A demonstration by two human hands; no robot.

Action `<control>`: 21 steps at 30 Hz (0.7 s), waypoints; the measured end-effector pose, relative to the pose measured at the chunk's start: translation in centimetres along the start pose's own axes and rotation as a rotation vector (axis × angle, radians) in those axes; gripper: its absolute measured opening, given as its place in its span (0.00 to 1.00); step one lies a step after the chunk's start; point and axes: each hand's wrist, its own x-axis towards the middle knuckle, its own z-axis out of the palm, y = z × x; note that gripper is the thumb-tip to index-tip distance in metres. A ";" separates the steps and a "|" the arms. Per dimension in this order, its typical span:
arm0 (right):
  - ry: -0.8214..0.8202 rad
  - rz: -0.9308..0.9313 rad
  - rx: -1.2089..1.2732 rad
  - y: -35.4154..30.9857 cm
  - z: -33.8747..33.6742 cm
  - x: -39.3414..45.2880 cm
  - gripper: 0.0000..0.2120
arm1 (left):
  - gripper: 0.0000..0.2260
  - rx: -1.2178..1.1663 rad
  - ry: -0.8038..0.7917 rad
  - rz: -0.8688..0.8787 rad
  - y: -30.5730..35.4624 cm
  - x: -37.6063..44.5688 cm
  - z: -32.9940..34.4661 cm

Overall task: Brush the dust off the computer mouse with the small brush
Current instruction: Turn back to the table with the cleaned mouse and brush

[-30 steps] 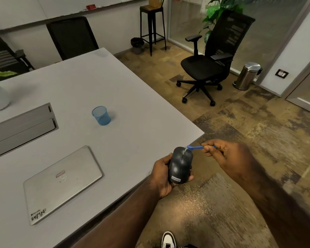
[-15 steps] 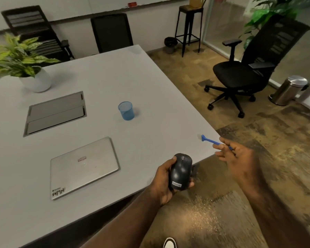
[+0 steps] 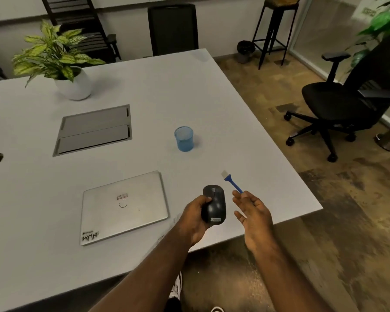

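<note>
A dark grey computer mouse [image 3: 214,204] with a small label on its rear sits in my left hand [image 3: 195,216], held above the near right part of the grey table [image 3: 144,86]. My right hand [image 3: 253,213] is just right of the mouse and holds a small blue brush [image 3: 231,180] by its handle between thumb and fingertips. The pale bristles point up and away to the left, a short gap clear of the mouse.
A closed silver laptop [image 3: 124,207] lies left of my hands. A blue cup [image 3: 184,138], a grey cable hatch [image 3: 95,129] and a potted plant [image 3: 61,61] stand farther back. The table edge runs just right of my right hand. A black office chair [image 3: 347,97] stands on the floor.
The brush has lifted off the mouse and swung up and away. Both hands have come in over the table, and my view has turned left toward the table.
</note>
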 end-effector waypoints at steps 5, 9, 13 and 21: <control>0.049 -0.011 -0.060 1.9 3.5 2.8 0.02 | 0.14 0.164 -0.006 0.076 1.8 3.3 -1.8; 0.121 -0.030 -0.136 4.0 5.6 5.7 0.01 | 0.10 0.278 0.015 0.063 2.8 6.3 -3.3; 0.186 -0.030 -0.215 6.2 7.0 8.6 0.04 | 0.12 0.312 0.073 0.068 3.5 9.4 -4.4; 0.250 -0.034 -0.400 9.7 8.9 14.5 0.04 | 0.14 0.378 0.164 0.048 4.5 15.0 -6.2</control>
